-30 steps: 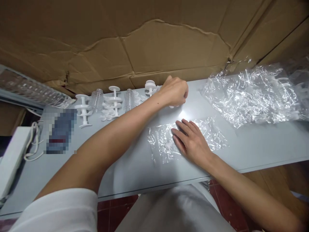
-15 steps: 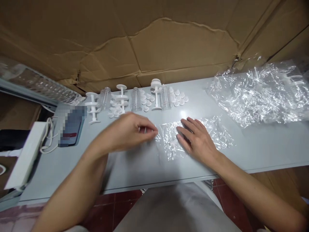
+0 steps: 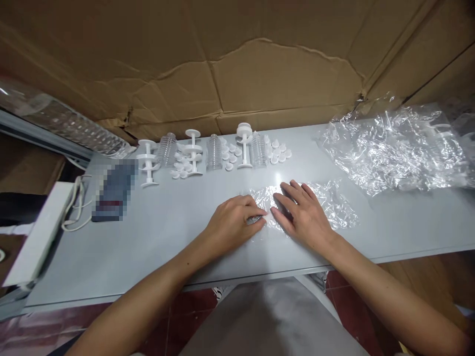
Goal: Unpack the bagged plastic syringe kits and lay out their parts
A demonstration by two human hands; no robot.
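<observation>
Plastic, see-through, a bag point(image 3: 336, 205) is lying beneath the right hand point(image 3: 306, 217), which is resting open; the left hand point(image 3: 235, 220) is resting half-curled at the bag's left end, whether gripping I cannot tell; white caps point(image 3: 282, 156) are sitting behind the bag.

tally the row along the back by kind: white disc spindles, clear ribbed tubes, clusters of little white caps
white disc spindles: 3
clear ribbed tubes: 3
clusters of little white caps: 3 (single caps overlap too much to count)
total: 9
</observation>
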